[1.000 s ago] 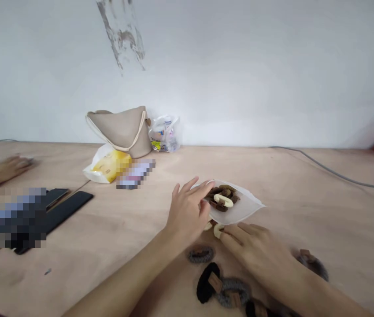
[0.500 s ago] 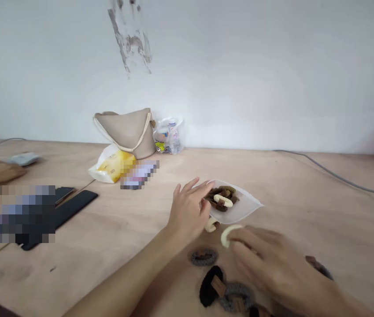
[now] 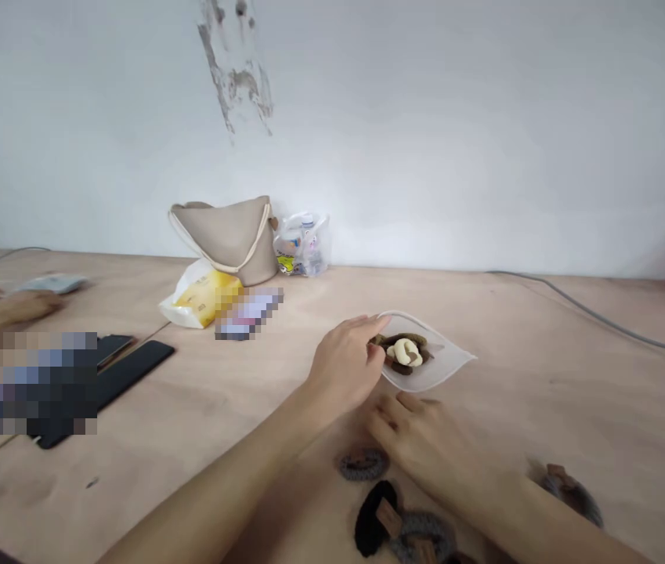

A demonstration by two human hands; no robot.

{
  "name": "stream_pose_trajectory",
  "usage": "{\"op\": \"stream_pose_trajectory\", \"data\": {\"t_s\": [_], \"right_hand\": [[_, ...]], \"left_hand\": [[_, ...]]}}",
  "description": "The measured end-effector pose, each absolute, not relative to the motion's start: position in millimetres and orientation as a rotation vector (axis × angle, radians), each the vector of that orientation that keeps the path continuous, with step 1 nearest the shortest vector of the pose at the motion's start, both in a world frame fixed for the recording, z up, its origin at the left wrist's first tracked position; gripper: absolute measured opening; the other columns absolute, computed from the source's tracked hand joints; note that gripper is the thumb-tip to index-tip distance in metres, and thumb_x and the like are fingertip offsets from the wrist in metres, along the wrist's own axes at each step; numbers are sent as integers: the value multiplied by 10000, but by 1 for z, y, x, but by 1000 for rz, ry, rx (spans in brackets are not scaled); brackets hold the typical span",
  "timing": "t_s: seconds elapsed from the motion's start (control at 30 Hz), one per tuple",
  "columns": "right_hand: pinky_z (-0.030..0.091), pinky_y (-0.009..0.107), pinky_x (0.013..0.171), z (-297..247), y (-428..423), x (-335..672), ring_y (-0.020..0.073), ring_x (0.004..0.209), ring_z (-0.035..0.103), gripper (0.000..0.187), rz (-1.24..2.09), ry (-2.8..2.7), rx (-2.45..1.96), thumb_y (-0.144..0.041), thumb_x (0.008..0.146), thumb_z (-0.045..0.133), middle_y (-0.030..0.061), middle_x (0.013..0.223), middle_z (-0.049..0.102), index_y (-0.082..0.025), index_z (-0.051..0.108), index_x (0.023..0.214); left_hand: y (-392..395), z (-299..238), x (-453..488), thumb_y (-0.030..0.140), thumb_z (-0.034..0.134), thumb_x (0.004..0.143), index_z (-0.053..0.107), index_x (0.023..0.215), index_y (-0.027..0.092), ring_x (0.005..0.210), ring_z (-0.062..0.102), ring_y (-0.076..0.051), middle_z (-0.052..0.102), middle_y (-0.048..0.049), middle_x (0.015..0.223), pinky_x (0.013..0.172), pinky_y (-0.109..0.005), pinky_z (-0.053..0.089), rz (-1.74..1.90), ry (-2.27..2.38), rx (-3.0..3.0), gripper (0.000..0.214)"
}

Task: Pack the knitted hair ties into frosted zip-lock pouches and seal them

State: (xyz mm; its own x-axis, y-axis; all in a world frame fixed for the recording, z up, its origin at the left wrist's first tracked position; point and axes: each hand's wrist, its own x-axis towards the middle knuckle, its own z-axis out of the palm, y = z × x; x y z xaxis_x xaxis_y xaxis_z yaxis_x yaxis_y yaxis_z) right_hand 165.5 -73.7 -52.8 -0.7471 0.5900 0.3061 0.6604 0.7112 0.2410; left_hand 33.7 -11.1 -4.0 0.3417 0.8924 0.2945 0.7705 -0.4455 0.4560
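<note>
My left hand (image 3: 348, 362) pinches the left rim of a white frosted pouch (image 3: 446, 362), holding its mouth open. Inside lie several brown and olive hair ties (image 3: 406, 341), with a cream hair tie (image 3: 407, 352) on top. Just below the pouch, my right hand (image 3: 420, 431) is closed with its fingertips down at the table; whatever they hold is hidden. Nearer to me are a grey hair tie (image 3: 363, 464), a black hair tie (image 3: 374, 521) with a brown tag, and another grey one (image 3: 423, 533). One more grey hair tie (image 3: 572, 493) lies beyond my right forearm.
A beige bag (image 3: 223, 235), a clear plastic bag with bottles (image 3: 304, 244) and a yellow-white tissue pack (image 3: 206, 296) stand near the wall. A blurred-out phone (image 3: 248, 313) and a black slab (image 3: 138, 380) lie left. Another person's hands (image 3: 20, 305) are far left. A cable (image 3: 596, 309) runs right.
The cream hair tie from my right hand now lies in the pouch. My right hand has moved left, to where another cream one lay on the table. My left hand stays at the rim.
</note>
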Motion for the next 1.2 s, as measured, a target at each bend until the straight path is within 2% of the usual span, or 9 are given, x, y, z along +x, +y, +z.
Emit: {"op": "stream_pose_trajectory", "data": {"t_s": [0.1, 0.3, 0.47, 0.57, 0.67, 0.77, 0.9, 1.03, 1.2], "right_hand": [[391, 259, 463, -38, -73, 180, 149, 611, 564, 131, -448, -2586, -841, -76, 777, 508, 5, 758, 607, -197, 506, 827], [472, 282, 684, -12, -59, 203, 184, 908, 605, 186, -578, -2155, -967, -94, 866, 436, 75, 1129, 621, -187, 557, 974], [473, 238, 544, -23, -84, 182, 129, 665, 596, 150, -87, -2488, -809, -131, 836, 477, -30, 801, 665, -222, 574, 766], [488, 240, 575, -34, -93, 167, 130, 680, 594, 98, 33, -2703, -775, -136, 772, 601, -63, 808, 672, -230, 580, 756], [489, 261, 557, -41, -90, 161, 149, 677, 596, 135, -26, -2742, -825, -102, 717, 646, -54, 785, 674, -217, 593, 764], [481, 262, 546, -41, -88, 166, 151, 664, 585, 157, -154, -2670, -842, -47, 735, 579, -34, 761, 657, -193, 604, 787], [485, 269, 636, -30, -82, 187, 148, 727, 557, 223, -261, -2415, -689, -44, 821, 436, 26, 906, 655, -160, 602, 915], [478, 320, 709, -23, -66, 209, 184, 845, 538, 338, -449, -2220, -939, 1, 801, 443, 69, 1055, 638, -182, 593, 1043], [454, 288, 656, -35, -86, 195, 165, 772, 540, 249, -259, -2267, -916, -36, 809, 462, 48, 945, 657, -183, 606, 949]], "left_hand": [[-6, 3, 33, 83, 422, 764, 565, 1244, 238, 1169, 549, -173, 587, 3, 1271, 1000, -291, 410, 736, 1507, 2303, 524], [-1, 16, 36, 109, 446, 752, 634, 1152, 296, 1058, 622, -177, 652, 53, 1172, 913, -263, 463, 801, 1363, 2222, 480], [-4, 18, 37, 103, 472, 737, 635, 1154, 285, 1075, 611, -209, 662, 49, 1155, 938, -303, 454, 753, 1465, 2167, 483], [-7, 16, 35, 86, 449, 734, 610, 1186, 290, 1013, 642, -198, 657, 47, 1162, 904, -300, 477, 714, 1475, 2145, 521], [-11, 13, 32, 75, 426, 730, 593, 1212, 263, 1102, 598, -183, 610, 40, 1229, 944, -277, 453, 723, 1410, 2164, 543], [-14, 10, 30, 71, 415, 731, 582, 1228, 249, 1147, 569, -175, 592, 36, 1250, 979, -271, 430, 738, 1383, 2167, 554], [-15, 8, 29, 78, 427, 733, 575, 1236, 242, 1106, 596, -182, 594, 30, 1249, 984, -283, 431, 747, 1378, 2171, 549], [-13, 9, 30, 86, 436, 747, 589, 1217, 249, 1118, 587, -176, 593, 36, 1249, 970, -285, 444, 769, 1331, 2174, 521], [-10, 14, 33, 75, 425, 735, 606, 1194, 272, 1115, 589, -184, 634, 53, 1192, 960, -297, 447, 735, 1399, 2202, 531]]}}
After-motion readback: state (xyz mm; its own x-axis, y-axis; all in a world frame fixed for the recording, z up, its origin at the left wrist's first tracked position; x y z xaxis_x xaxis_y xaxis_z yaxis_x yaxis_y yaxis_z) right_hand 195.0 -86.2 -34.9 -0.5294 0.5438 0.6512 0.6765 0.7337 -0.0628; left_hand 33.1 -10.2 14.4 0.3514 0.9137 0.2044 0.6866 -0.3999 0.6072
